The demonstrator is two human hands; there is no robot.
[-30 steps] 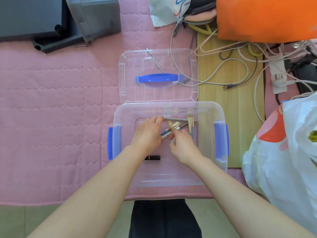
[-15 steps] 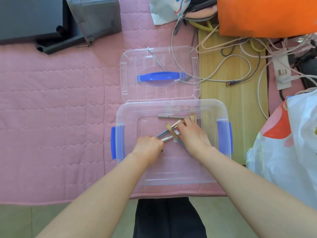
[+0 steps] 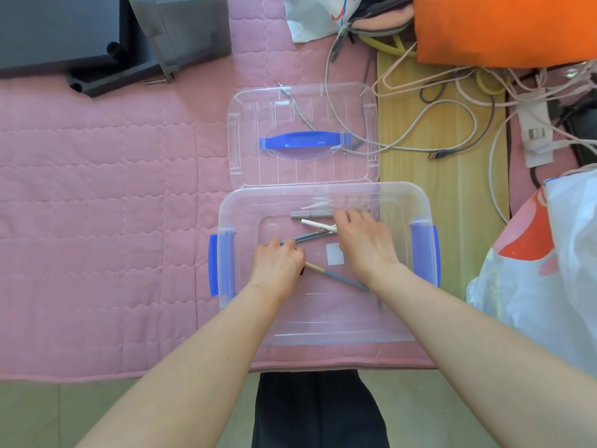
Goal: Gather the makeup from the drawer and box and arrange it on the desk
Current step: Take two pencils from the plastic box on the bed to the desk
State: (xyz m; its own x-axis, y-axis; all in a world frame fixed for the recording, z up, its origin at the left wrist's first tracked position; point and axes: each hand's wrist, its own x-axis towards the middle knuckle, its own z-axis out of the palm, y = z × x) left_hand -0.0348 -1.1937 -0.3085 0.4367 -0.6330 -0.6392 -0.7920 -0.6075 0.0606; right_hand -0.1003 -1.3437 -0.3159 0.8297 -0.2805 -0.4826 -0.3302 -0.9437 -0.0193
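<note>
A clear plastic box (image 3: pixel 400 195) with blue latches sits on the pink quilt, and both my hands are inside it. My left hand (image 3: pixel 277 265) is curled, gripping the head end of a makeup brush (image 3: pixel 337 277) with a gold ferrule and grey handle. A sliver of something black shows at its palm. My right hand (image 3: pixel 363 242) covers the right ends of a white pencil (image 3: pixel 318 225) and a grey pencil (image 3: pixel 305 237), its thumb and fingers closed on them. A grey tube (image 3: pixel 308 214) lies just beyond, touching my fingertips.
The box's clear lid (image 3: pixel 252 124) with a blue handle lies just past the box. A wooden board (image 3: pixel 452 202) with tangled cables is at the right, with a white plastic bag (image 3: pixel 549 270) next to it. Dark grey furniture (image 3: pixel 97 37) stands at the far left.
My left hand has slid left and forward, and the gold-ferruled brush now lies lower in the box. My right hand moved back over the pencil ends. The black tube is no longer lying in view.
</note>
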